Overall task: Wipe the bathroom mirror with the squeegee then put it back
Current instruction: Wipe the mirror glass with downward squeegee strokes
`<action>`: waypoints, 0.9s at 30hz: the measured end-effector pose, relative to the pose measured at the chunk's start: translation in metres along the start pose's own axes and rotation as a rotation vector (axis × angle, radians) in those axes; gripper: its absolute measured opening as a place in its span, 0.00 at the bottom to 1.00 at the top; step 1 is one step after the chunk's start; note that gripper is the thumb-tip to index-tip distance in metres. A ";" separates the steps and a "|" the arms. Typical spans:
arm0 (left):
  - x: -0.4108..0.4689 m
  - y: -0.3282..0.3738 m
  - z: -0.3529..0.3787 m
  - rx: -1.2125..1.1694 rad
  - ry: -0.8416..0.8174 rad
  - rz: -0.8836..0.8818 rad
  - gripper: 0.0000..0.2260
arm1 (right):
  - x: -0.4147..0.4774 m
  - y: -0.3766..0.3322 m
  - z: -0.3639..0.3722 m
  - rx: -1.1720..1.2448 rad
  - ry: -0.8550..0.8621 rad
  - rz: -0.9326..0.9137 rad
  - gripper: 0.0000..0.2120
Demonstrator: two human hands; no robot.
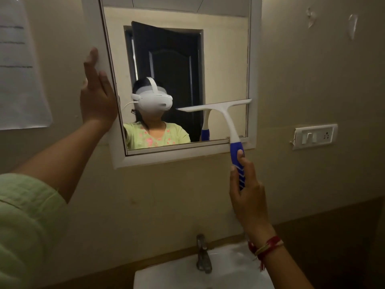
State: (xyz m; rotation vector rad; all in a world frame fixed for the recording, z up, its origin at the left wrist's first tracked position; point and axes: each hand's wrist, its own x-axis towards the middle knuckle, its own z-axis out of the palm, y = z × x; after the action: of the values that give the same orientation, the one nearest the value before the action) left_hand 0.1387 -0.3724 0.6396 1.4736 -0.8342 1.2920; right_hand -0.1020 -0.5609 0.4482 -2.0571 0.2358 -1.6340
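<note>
The left hand (96, 94) lies flat, fingers together, against the smooth white frame of the rectangular bathroom mirror (177, 65). Further right, the white plastic T-shaped squeegee with a ribbed blue grip (224, 122) has its blade seemingly against the lower right glass. The right hand (246, 195) has its fingers wrapped around that grip, above the white ceramic basin (229, 272).

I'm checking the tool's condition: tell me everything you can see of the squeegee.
The squeegee is plastic-looking, T-shaped: a long white blade head on a curved white neck, then a blue grip with white chevron stripes. It appears intact. The right hand holds the grip low. The blade lies slightly tilted against the mirror, at its lower right, its right end reaching the white frame.
</note>
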 end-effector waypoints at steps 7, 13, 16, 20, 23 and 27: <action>0.000 -0.001 0.001 -0.013 -0.006 0.012 0.20 | -0.025 0.002 0.008 0.031 0.002 0.082 0.20; 0.001 -0.003 0.001 -0.019 -0.008 0.024 0.20 | -0.050 0.003 0.010 0.055 -0.020 0.131 0.19; 0.001 -0.002 0.001 -0.016 -0.004 0.024 0.19 | -0.061 0.003 0.009 0.047 -0.038 0.148 0.23; 0.001 -0.002 0.002 -0.017 0.001 0.028 0.19 | -0.068 0.003 0.006 0.011 -0.043 0.155 0.21; 0.002 -0.003 0.002 -0.026 0.004 0.030 0.19 | -0.072 0.003 0.003 -0.009 -0.055 0.170 0.19; 0.003 -0.004 0.001 -0.032 0.002 0.024 0.20 | -0.074 0.002 0.000 -0.036 -0.073 0.172 0.20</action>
State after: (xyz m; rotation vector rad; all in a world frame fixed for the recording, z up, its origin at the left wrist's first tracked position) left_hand 0.1431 -0.3719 0.6413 1.4403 -0.8697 1.2923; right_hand -0.1217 -0.5310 0.3834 -2.0567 0.4073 -1.4592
